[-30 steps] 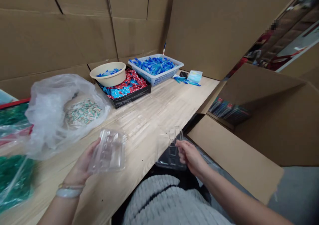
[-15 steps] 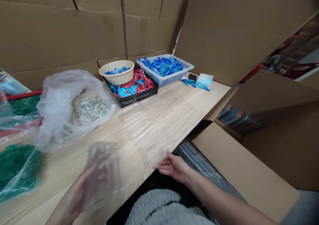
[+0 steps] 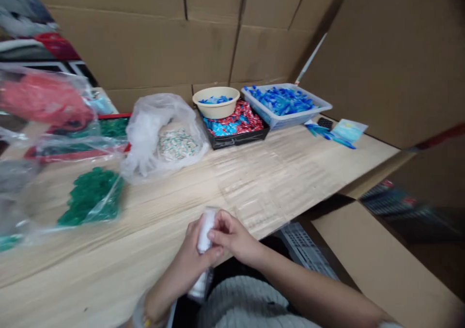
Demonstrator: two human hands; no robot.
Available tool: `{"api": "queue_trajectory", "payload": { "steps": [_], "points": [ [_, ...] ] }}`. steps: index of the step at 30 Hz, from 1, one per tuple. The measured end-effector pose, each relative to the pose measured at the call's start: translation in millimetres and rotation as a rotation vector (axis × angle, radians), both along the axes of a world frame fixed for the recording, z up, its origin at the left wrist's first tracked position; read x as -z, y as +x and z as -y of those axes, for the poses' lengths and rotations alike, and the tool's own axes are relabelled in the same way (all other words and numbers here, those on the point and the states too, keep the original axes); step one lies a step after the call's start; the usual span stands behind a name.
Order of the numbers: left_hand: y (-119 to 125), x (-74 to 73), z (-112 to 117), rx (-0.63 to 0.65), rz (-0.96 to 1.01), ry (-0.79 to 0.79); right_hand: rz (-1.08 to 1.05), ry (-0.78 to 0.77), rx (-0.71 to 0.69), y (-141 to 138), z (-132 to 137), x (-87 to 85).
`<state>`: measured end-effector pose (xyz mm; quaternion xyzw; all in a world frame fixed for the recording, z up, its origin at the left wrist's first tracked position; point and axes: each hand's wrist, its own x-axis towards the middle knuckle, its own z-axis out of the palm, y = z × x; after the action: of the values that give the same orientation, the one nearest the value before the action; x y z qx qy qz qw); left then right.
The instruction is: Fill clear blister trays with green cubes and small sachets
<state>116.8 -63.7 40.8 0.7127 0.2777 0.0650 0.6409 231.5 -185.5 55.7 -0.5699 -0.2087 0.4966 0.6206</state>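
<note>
1. A bowl [image 3: 216, 110] is filled with blue pieces [image 3: 216, 100].
2. A basket [image 3: 286, 120] is heaped with blue parts [image 3: 281, 100].
3. A black tray [image 3: 236, 142] is lined with packets [image 3: 232, 123].
4. A clear bag [image 3: 145, 139] is set beside it.
5. Green beads [image 3: 90, 197] are bagged nearby.

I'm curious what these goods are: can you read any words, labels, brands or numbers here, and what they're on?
No text can be read.
Pale plastic item being held: no readable text.
Red and blue packets: print too small to read.
Pale blue card: too small to read.
Dark packs at right: too blurred to read.
</note>
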Motion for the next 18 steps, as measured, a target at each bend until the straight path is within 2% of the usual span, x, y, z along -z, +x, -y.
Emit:
{"api": "queue_trajectory", "payload": {
  "steps": [1,3,6,8,11,15,17,18],
  "points": [
    [0,-0.4,1,0.022,0.036,0.005,-0.028,0.076,-0.014,-5,-16,0.3],
    [-5,-0.8,0,0.022,0.069,-0.011,-0.100,0.122,-0.061,-11,-37,3.4],
    [-19,-0.4,-5,0.024,0.084,0.020,-0.170,0.098,-0.145,-13,-45,6.7],
    [-28,-0.9,-5,0.011,0.076,0.095,-0.095,0.063,-0.183,-14,-44,4.3],
    [-39,-5.0,-1,-0.072,0.057,0.204,0.120,-0.047,-0.271,-23,-46,-5.0],
    [-60,-15.6,4,-0.250,0.091,0.256,0.208,-0.079,-0.343,-42,-59,-19.1],
    [-79,-23.4,0,-0.438,0.103,0.207,0.174,-0.065,-0.333,-46,-62,-23.3],
    [-93,-28.3,-6,-0.582,0.105,0.108,0.145,-0.064,-0.319,-45,-62,-23.8]
  ]
}}
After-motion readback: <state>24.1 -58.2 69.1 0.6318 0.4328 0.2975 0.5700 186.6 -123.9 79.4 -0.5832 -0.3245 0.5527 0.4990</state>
